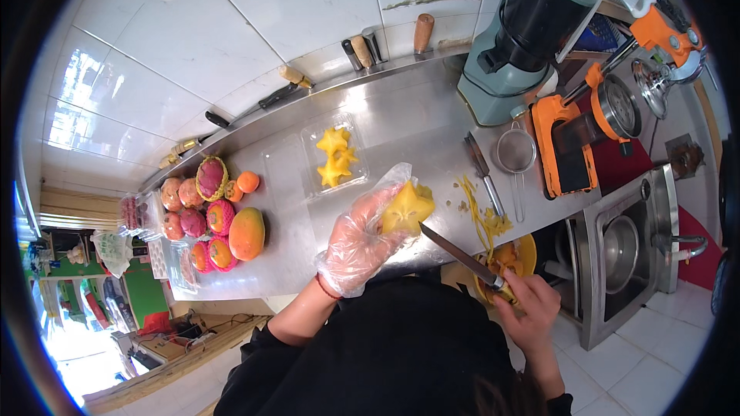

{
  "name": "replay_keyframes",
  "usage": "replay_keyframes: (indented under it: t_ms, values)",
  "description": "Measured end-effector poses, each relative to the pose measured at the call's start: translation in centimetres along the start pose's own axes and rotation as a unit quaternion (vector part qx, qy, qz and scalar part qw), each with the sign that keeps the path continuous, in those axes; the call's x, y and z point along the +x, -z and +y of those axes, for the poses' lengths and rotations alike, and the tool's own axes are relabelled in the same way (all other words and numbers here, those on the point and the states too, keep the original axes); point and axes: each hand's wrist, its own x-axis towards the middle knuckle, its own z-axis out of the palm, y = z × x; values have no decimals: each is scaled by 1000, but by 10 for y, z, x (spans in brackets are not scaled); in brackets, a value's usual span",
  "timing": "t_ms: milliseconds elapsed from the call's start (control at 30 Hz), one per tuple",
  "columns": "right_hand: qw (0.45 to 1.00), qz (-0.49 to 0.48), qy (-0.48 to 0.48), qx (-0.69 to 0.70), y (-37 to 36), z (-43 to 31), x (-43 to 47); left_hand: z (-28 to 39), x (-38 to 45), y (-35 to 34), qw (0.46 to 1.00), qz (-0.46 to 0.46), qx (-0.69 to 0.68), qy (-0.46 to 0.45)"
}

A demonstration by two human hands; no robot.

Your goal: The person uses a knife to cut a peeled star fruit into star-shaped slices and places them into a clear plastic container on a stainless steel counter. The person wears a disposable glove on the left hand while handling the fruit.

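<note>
My left hand (364,231), in a clear plastic glove, holds a cut yellow star fruit (407,209) with its star-shaped face turned up. In my bare right hand (531,303) is a knife (462,255), gripped by its handle. The blade's tip meets the lower right edge of the cut face; whether it is in the flesh I cannot tell. Beyond my left hand, a clear plastic tray (312,179) holds several star fruit pieces (335,156). Yellow peel strips (480,219) lie on the steel counter (289,260) to the right.
A second knife (484,170) and a small strainer (516,153) lie at the right, before an orange press (563,150) and a juicer (509,63). Mangoes and other whole fruit (247,234) fill the left. Below the counter edge sits a yellow bin (527,254), beside a sink (636,300).
</note>
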Motion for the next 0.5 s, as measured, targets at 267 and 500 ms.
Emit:
replay_keyframes:
  t_ms: [267,500]
  values:
    - [999,-21,35,-2,1,3,5,13,-3,8,985,-20,147,-89]
    - [998,-21,55,-25,1,4,5,11,0,10,980,-50,164,-105]
